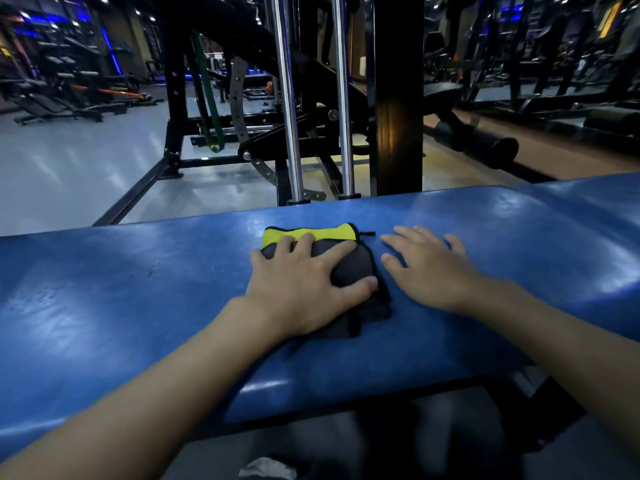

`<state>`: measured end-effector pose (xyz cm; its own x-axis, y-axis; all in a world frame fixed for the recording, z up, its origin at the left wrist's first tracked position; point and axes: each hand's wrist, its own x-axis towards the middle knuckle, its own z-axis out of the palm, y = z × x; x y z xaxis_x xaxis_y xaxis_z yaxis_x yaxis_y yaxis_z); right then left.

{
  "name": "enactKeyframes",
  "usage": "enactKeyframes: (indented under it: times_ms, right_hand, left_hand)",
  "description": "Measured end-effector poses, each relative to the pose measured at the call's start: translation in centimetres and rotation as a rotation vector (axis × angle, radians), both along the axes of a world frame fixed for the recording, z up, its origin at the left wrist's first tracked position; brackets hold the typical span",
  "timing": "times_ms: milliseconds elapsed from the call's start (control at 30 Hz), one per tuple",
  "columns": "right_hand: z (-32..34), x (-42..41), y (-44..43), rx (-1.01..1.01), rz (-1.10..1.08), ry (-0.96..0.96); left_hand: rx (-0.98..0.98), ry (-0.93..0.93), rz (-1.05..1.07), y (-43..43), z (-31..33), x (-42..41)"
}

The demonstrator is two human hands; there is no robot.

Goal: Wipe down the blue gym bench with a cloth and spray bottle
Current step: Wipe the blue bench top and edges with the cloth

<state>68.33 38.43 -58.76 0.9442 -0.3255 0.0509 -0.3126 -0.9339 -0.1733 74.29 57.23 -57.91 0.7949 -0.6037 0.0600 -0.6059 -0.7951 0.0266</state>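
stage: wiping, judged partway | your left hand (304, 282) lay spread, pressing the cloth (353, 268) on the middle of the bench (138, 289) | your right hand (429, 268) rested flat, empty, just beside it | spray bottle not seen | both bench ends likely left

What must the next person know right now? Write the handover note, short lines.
Left hand: flat, fingers spread, pressing the cloth onto the blue bench.
Right hand: flat on the bench just right of the cloth, holding nothing.
Spray bottle: not in view.
Done: cloth is on the pad; how much is wiped cannot be told.
Left: wipe the pad; find the bottle if more spray is needed.
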Motion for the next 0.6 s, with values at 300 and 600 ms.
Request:
enactKeyframes:
  times_ms: [300,600]
  right_hand:
    - [-1.1,0.6,-0.4,-0.028,0.001,0.005]
    - [-0.8,0.4,-0.1,-0.023,-0.004,0.020]
  left_hand:
    - [-0.030,0.082,0.138,-5.0,0.9,12.8]
    - [-0.005,0.065,0.091,-2.8,0.3,7.9]
